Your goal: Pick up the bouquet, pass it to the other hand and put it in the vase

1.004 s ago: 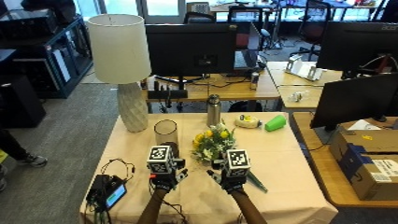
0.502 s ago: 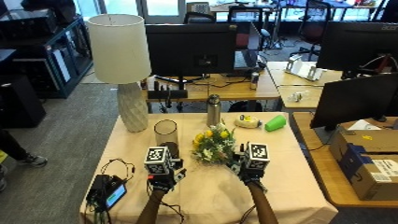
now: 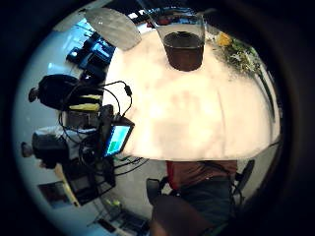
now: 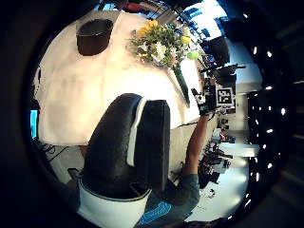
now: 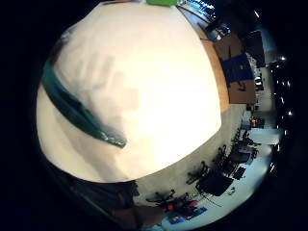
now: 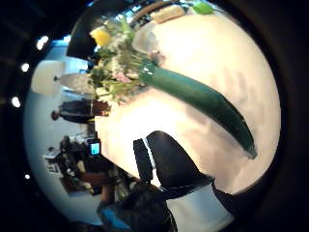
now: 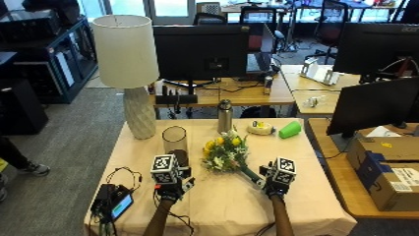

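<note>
The bouquet (image 7: 225, 155) of yellow and white flowers lies on the tan tablecloth (image 7: 216, 206), its green wrapped stem (image 7: 251, 175) pointing toward my right hand (image 7: 278, 179). That hand hovers just right of the stem's end and holds nothing. In the right thumb side palm view the stem (image 6: 203, 99) lies flat on the cloth, apart from the thumb (image 6: 169, 164). The stem (image 5: 77, 110) also shows in the right little finger side palm view. An empty glass vase (image 7: 175, 137) stands upright left of the flowers. My left hand (image 7: 171, 182) hangs in front of the vase (image 3: 184, 44), fingers relaxed and empty.
A white lamp (image 7: 128, 73) stands at the table's back left. A metal bottle (image 7: 224, 115), a yellow-white object (image 7: 260, 128) and a green cup (image 7: 289, 129) sit along the back edge. A small screen device with cables (image 7: 114, 204) lies at the front left corner.
My right hand has drifted to the right, from over the stem to just past its end. The left hand, bouquet and vase have stayed about where they were.
</note>
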A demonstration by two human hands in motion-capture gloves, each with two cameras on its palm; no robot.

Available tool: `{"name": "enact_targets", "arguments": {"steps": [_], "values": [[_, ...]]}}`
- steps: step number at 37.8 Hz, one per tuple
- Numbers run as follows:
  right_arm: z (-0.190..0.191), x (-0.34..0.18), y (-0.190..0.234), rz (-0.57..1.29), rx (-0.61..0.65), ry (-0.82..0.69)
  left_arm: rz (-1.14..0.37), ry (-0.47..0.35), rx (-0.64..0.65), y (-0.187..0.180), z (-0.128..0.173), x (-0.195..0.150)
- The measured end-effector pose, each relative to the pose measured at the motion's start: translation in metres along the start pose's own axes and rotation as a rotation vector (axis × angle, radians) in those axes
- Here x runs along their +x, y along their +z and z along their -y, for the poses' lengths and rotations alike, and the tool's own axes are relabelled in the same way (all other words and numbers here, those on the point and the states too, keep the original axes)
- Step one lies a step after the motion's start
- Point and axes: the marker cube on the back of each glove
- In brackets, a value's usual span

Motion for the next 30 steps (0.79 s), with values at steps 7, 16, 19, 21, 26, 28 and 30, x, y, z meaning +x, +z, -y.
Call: {"name": "enact_targets", "arguments": {"steps": [7, 16, 19, 21, 26, 28, 30], "values": [[-0.044, -0.023, -0.025, 0.057, -0.043, -0.044, 0.005, -0.003, 0.006, 0.002, 0.001, 0.000], [-0.058, -0.009, 0.004, 0.070, -0.198, -0.013, 0.009, -0.017, -0.018, 0.007, 0.003, -0.004], [-0.054, -0.008, 0.008, 0.117, -0.114, 0.015, 0.016, -0.023, -0.032, 0.011, 0.004, -0.007], [-0.048, -0.005, 0.007, 0.086, -0.004, 0.047, 0.015, -0.025, -0.036, 0.013, 0.005, -0.008], [-0.046, -0.002, 0.000, -0.018, 0.164, 0.085, -0.008, -0.027, -0.030, 0.015, 0.008, -0.005], [-0.044, -0.001, -0.003, -0.056, 0.212, 0.094, -0.009, -0.021, -0.029, 0.019, 0.011, -0.007], [-0.041, -0.001, -0.007, -0.088, 0.256, 0.099, -0.007, -0.016, -0.027, 0.022, 0.014, -0.008]]}}
